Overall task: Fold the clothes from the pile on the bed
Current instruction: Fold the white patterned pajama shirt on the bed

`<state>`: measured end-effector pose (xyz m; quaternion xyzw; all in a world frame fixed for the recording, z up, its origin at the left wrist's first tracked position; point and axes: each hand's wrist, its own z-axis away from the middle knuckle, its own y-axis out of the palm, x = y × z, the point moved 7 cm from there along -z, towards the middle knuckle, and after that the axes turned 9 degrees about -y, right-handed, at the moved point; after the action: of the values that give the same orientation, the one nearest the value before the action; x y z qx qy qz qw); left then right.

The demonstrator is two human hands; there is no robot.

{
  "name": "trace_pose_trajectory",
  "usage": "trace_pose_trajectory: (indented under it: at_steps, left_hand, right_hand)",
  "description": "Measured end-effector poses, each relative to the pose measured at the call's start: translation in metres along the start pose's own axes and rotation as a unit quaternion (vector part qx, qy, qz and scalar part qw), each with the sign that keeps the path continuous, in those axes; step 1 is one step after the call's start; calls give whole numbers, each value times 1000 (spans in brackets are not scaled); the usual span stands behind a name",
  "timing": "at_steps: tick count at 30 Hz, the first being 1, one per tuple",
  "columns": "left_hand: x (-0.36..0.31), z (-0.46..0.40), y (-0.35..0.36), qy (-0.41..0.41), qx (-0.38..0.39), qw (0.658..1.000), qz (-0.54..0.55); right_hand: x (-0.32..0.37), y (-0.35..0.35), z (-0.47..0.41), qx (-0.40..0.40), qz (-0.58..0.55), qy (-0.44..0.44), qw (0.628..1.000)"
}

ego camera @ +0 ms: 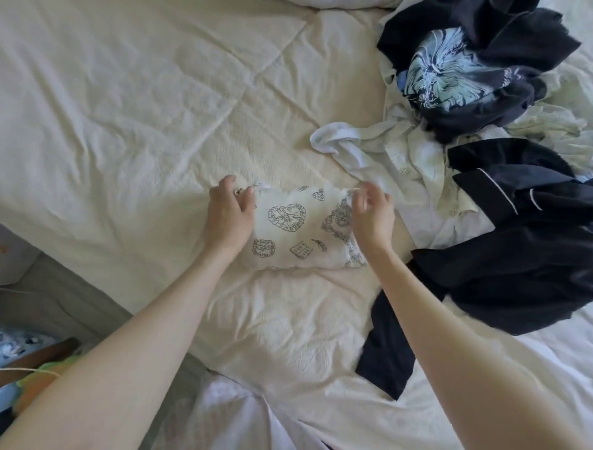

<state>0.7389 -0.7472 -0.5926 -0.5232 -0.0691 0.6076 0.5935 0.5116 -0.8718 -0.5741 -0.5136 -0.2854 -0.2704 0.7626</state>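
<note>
1. Where the frame is nearest the wearer, 2 bare forearms reach forward over a white garment (224, 414) worn by the person, with the cream quilted bedspread (128, 106) beneath them.
2. At the lower left, beyond the bed's edge, sit a green and orange object (41, 382) and a piece of blue patterned fabric (16, 345); both are too blurred to name more closely.
3. In the middle of the bedspread lies the white printed garment (298, 231), folded into a compact rectangle, its line-drawn hearts and a small book facing up.
4. The left hand (229, 213) rests over the garment's left edge, fingers curled, pinching the far left corner between thumb and fingertips.
5. The right hand (372, 213) hangs over the garment's right edge, fingers curled, pinching the far right corner; its outline is slightly blurred.
6. Just right of the right forearm, a navy garment (500, 282) sprawls across the bedspread, 1 dark strip (388, 356) of it trailing toward the wearer.
7. Farther on, touching the printed garment's far right corner, a crumpled white garment (369, 151) spreads toward the pile.
8. A navy piece with thin white piping (513, 189) lies over the pile's right side.
9. At the far right, a navy T-shirt with a pale blue graphic (449, 74) crowns the pile of clothes.
10. At the top edge, white bedding (346, 3) is bunched.
</note>
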Motion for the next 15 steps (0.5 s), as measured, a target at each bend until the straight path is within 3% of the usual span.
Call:
trace_pose_trajectory:
  at_steps: [3, 5, 9, 15]
  left_hand:
    - [-31, 42, 14, 234, -81, 958, -147]
    - [-37, 63, 42, 306, -36, 925, -224]
    - [-5, 54, 82, 263, 29, 893, -363]
    - [7, 37, 111, 243, -6, 867, -434]
  right_hand:
    - [19, 26, 30, 52, 171, -252, 951]
    - [11, 47, 39, 108, 235, -289, 922]
    - [-37, 71, 25, 181, 343, -214, 896]
    - [-66, 93, 6, 208, 384, -204, 876]
